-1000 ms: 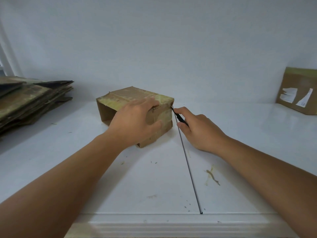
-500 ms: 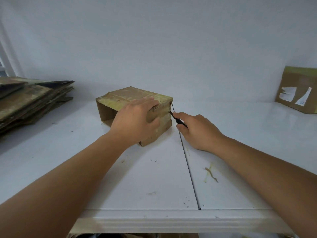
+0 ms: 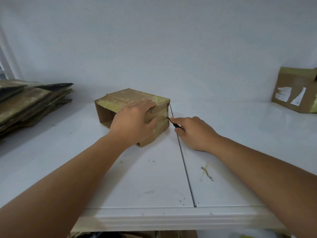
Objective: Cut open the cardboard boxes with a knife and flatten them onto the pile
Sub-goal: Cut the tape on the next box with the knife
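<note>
The cardboard box [image 3: 132,107] in the middle of the white worktop [image 3: 154,182] serves as the landmark. Well to its left lies the pile of flattened cardboard [image 3: 29,102], brown sheets stacked unevenly with their edges fanned out, resting on the worktop against the far wall.

The box itself sits on its side, its left end open and showing a bare brown inside. Its top and near face are worn, with yellowed tape residue and scuffed patches; no writing can be read on it.

The left hand [image 3: 133,121] rests on the box's near top edge, its fingers [image 3: 145,104] spread flat over the top and the thumb down on the near face, pressing rather than curling round anything.

Just right of the box, the right hand [image 3: 192,131] grips a knife [image 3: 174,123] with a dark handle; its fingers are curled tight round the handle, and the tip touches the box's right-hand vertical corner, about halfway up. The heel of this hand seems to rest on the worktop, beside a dark seam [image 3: 185,169] that runs from the box's right corner toward the front edge.

Right of that seam lies a tan scrap [image 3: 206,173].

Far right of the box, a second box [image 3: 296,91] leans by the wall, bearing torn white label remnants; nothing on them is legible.
</note>
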